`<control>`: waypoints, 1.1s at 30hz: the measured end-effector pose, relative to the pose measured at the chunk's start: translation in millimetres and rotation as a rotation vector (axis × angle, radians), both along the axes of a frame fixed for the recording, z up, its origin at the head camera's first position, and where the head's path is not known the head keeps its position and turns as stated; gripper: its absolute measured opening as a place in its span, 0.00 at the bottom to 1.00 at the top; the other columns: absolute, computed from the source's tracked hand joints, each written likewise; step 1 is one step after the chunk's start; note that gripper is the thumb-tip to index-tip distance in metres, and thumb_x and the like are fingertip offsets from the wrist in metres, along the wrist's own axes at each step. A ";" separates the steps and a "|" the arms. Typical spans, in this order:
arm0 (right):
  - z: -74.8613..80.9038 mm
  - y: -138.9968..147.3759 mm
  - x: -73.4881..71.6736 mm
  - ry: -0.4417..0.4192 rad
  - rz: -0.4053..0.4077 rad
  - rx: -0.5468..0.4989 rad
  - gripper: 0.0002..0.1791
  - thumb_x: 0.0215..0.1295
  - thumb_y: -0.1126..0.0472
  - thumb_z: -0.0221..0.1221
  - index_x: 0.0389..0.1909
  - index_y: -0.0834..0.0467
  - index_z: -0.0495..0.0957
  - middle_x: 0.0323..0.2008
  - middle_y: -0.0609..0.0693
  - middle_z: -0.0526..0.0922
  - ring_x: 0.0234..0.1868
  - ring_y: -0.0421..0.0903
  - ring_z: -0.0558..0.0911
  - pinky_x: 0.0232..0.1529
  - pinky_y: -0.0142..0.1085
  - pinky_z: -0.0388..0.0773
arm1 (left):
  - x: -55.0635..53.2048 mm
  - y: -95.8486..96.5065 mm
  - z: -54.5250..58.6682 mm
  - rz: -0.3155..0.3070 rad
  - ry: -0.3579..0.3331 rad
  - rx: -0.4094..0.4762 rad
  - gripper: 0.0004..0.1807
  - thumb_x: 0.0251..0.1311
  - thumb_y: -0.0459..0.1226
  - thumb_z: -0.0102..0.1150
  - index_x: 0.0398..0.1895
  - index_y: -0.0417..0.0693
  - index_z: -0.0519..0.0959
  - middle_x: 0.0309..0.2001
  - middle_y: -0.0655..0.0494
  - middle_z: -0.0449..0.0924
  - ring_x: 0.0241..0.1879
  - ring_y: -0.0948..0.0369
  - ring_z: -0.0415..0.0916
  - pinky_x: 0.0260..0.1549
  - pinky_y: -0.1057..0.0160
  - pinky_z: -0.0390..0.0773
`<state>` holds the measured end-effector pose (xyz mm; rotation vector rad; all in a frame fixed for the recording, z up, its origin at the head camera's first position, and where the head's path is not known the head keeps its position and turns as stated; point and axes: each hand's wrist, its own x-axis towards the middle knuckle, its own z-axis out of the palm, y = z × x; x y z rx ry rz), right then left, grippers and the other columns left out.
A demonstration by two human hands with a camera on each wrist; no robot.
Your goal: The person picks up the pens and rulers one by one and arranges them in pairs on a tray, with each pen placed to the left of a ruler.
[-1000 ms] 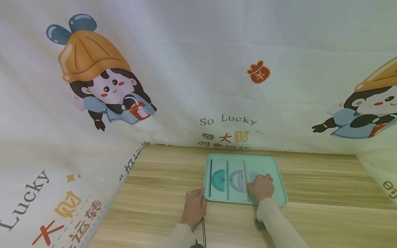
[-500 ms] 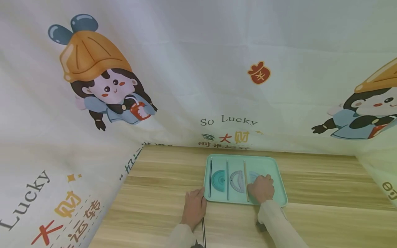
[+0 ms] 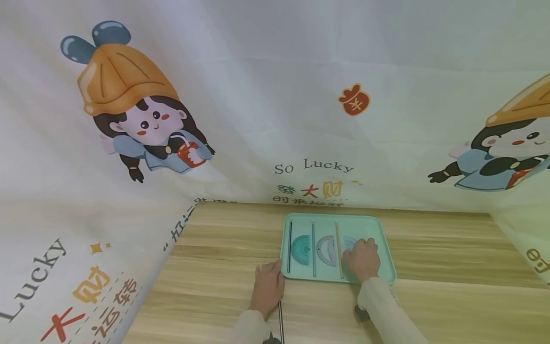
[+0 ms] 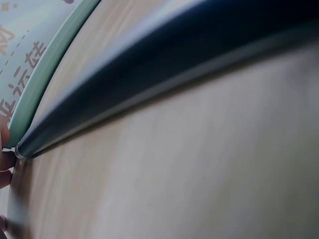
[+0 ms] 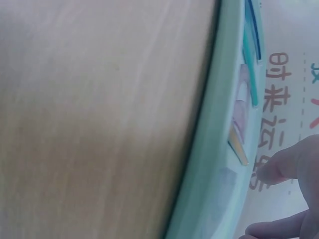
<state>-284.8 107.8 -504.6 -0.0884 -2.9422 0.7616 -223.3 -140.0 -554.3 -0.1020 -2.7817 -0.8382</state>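
A mint-green tray carries a dark pencil, a teal protractor, a teal pencil, a clear purplish protractor and a tan pencil. My right hand is bent over a pale blue protractor, partly hiding it. In the right wrist view its thumb and a finger are apart above the tray. My left hand rests with its fingertips at the tray's near left corner. A dark pencil-like rod runs along the table beneath the left wrist.
The tray lies on a wood-grain table. A white printed curtain rises behind the table and along both sides. In the left wrist view, the dark rod ends in a metal band close to the fingertips and tray rim.
Both hands and the things on the tray stay almost where they were. The whole head view has shifted slightly.
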 end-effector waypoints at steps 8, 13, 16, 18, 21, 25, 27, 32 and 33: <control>12.0 2.9 9.8 0.003 -0.014 0.026 0.17 0.54 0.62 0.52 0.32 0.76 0.71 0.33 0.68 0.72 0.35 0.61 0.75 0.24 0.50 0.77 | 1.3 -0.3 1.0 -0.012 -0.003 0.002 0.21 0.65 0.33 0.48 0.59 0.35 0.73 0.55 0.40 0.77 0.59 0.44 0.71 0.65 0.33 0.56; 15.2 3.8 16.9 -0.005 -0.022 0.005 0.14 0.53 0.62 0.49 0.31 0.73 0.71 0.36 0.68 0.72 0.35 0.61 0.75 0.21 0.47 0.74 | 1.2 -0.2 2.2 -0.017 0.005 -0.004 0.21 0.64 0.32 0.49 0.59 0.34 0.73 0.55 0.40 0.77 0.58 0.44 0.71 0.64 0.33 0.57; 18.1 3.1 23.1 -0.003 -0.024 -0.010 0.14 0.53 0.62 0.49 0.33 0.72 0.71 0.37 0.68 0.72 0.37 0.61 0.75 0.21 0.48 0.74 | 0.4 -0.2 2.2 -0.018 0.011 -0.006 0.20 0.64 0.32 0.49 0.59 0.34 0.73 0.55 0.40 0.77 0.59 0.43 0.71 0.64 0.32 0.56; 20.6 2.3 27.7 -0.004 -0.026 -0.019 0.15 0.54 0.62 0.49 0.34 0.72 0.71 0.37 0.67 0.72 0.37 0.61 0.75 0.21 0.48 0.74 | 0.0 -0.1 1.4 -0.017 0.007 -0.006 0.21 0.64 0.32 0.48 0.59 0.34 0.73 0.55 0.39 0.77 0.59 0.43 0.71 0.64 0.32 0.56; 24.0 0.5 35.3 -0.015 -0.027 -0.043 0.15 0.54 0.62 0.49 0.36 0.72 0.72 0.38 0.67 0.73 0.37 0.60 0.75 0.21 0.47 0.74 | 0.2 -0.3 -0.2 -0.016 0.003 -0.005 0.21 0.64 0.32 0.49 0.59 0.33 0.73 0.55 0.39 0.77 0.59 0.43 0.71 0.64 0.32 0.56; 25.4 -2.6 48.2 -0.020 -0.016 -0.064 0.19 0.55 0.62 0.50 0.43 0.73 0.73 0.41 0.68 0.73 0.38 0.61 0.76 0.23 0.49 0.77 | 0.9 -0.4 -1.8 -0.016 -0.006 -0.008 0.21 0.65 0.32 0.48 0.59 0.33 0.72 0.55 0.39 0.77 0.59 0.43 0.71 0.64 0.32 0.56; 25.4 -5.1 55.8 -0.019 -0.008 -0.061 0.22 0.56 0.61 0.52 0.47 0.74 0.72 0.43 0.69 0.73 0.38 0.61 0.77 0.26 0.51 0.78 | 1.4 -0.2 -1.4 -0.017 -0.016 -0.004 0.21 0.65 0.33 0.48 0.60 0.34 0.72 0.56 0.39 0.77 0.60 0.44 0.70 0.64 0.33 0.56; 22.9 -16.8 76.8 -0.041 0.018 -0.076 0.24 0.56 0.62 0.55 0.51 0.73 0.71 0.44 0.69 0.74 0.36 0.60 0.79 0.27 0.50 0.80 | 1.4 -0.8 1.9 -0.019 -0.020 0.006 0.21 0.65 0.33 0.47 0.60 0.34 0.72 0.55 0.39 0.77 0.60 0.43 0.70 0.65 0.32 0.55; 22.7 -20.2 81.5 -0.048 0.027 -0.082 0.24 0.56 0.62 0.55 0.51 0.73 0.72 0.43 0.69 0.75 0.35 0.59 0.80 0.26 0.49 0.80 | 1.1 -1.1 2.7 -0.021 -0.017 0.005 0.21 0.65 0.33 0.47 0.60 0.34 0.72 0.55 0.39 0.77 0.59 0.43 0.70 0.65 0.33 0.55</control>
